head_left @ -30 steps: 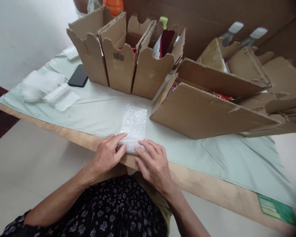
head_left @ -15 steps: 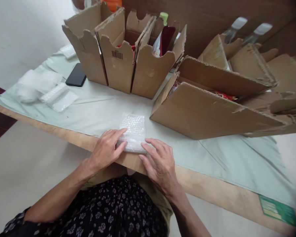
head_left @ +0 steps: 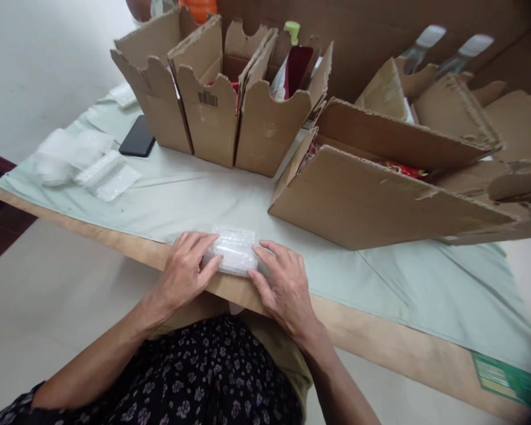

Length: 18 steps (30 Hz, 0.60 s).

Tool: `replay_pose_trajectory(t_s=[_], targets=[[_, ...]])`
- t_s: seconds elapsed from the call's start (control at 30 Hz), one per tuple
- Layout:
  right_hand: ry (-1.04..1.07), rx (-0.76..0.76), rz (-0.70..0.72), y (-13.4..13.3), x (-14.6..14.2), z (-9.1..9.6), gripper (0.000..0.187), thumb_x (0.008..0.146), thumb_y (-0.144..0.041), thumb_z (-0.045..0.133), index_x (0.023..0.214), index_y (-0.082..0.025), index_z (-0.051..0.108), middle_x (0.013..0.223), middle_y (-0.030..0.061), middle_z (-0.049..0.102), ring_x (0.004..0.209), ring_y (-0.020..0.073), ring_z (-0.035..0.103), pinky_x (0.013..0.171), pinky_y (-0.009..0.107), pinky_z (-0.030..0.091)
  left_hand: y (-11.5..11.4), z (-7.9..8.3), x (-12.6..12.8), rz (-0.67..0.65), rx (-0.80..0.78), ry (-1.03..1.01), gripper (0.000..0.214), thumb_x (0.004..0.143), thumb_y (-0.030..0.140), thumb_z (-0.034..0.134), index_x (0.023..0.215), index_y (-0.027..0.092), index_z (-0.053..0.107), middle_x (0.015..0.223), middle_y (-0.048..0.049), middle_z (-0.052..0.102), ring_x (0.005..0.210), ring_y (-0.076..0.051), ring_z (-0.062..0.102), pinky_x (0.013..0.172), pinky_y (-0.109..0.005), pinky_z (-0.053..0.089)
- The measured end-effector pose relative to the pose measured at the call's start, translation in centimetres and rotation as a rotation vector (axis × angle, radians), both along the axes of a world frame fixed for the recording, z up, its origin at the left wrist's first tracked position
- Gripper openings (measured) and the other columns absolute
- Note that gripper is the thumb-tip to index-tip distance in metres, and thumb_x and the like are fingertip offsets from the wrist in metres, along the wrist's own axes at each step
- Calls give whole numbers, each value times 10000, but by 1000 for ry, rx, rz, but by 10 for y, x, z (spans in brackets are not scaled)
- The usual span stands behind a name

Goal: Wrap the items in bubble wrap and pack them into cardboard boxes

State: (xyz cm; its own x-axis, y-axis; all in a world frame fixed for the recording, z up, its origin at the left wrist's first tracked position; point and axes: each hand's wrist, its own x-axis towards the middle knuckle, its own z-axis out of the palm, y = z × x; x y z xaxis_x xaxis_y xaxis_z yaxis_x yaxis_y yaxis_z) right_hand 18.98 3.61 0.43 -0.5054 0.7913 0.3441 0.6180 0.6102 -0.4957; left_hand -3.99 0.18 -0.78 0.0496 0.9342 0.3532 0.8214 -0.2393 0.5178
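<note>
A roll of clear bubble wrap (head_left: 232, 254) lies at the near edge of the table (head_left: 380, 336), on the pale green cloth (head_left: 190, 200). My left hand (head_left: 186, 268) presses on the roll's left end, fingers curled over it. At the roll's right end rests my right hand (head_left: 282, 283), fingers bent around it. Whatever is inside the wrap is hidden.
Three upright cardboard boxes (head_left: 212, 100) stand at the back, a long low cardboard box (head_left: 371, 200) to the right. A black phone (head_left: 137, 137) and more bubble-wrapped packets (head_left: 106, 175) lie on the left. Two bottles (head_left: 442, 50) stand behind the torn cardboard.
The flat bubble wrap sheet has been rolled up toward me into a short thick roll; both hands closed in on its ends.
</note>
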Motion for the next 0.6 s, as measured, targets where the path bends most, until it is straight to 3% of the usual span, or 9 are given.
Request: replay_pose_trajectory(t_s=[0.13,0.3,0.43,0.5,0.6], targets=[[-125,10,117,8,-7,-2,302,1011,-232,604,1304,-239,678,1342,131,715,1248,318,630,1001,506,504,4,-1,1,94,0,-40,333,1013,340,587,1302,189,654,1194,-124,672,1130,-295,634,1010,-502,536],[73,-151,21,14,-9,-1,309,1042,-250,551,1314,-277,696,1228,74,781,1101,269,708,976,479,528,-23,8,6,234,-211,-507,546,965,420,650,1455,217,524,1197,-104,682,1029,-230,700,922,-416,614],[212,-328,64,-2,-5,6,290,1031,-269,573,1283,-306,711,1194,49,786,1081,249,708,1010,482,527,-31,15,13,151,-405,-870,761,923,393,697,1587,225,366,1216,-114,706,1006,-227,732,902,-381,632],[265,-397,46,-10,2,9,288,1012,-298,609,1281,-301,711,1281,64,752,1197,258,673,1085,501,502,-30,16,18,119,-454,-944,782,929,373,696,1614,258,338,1161,-83,717,929,-201,719,852,-344,634],[425,-540,-32,-22,19,10,514,945,-412,703,1435,-283,615,1479,107,640,1336,284,611,1139,506,490,-29,12,26,26,-490,-975,783,949,364,690,1634,309,314,1104,-48,705,857,-169,687,788,-291,623]])
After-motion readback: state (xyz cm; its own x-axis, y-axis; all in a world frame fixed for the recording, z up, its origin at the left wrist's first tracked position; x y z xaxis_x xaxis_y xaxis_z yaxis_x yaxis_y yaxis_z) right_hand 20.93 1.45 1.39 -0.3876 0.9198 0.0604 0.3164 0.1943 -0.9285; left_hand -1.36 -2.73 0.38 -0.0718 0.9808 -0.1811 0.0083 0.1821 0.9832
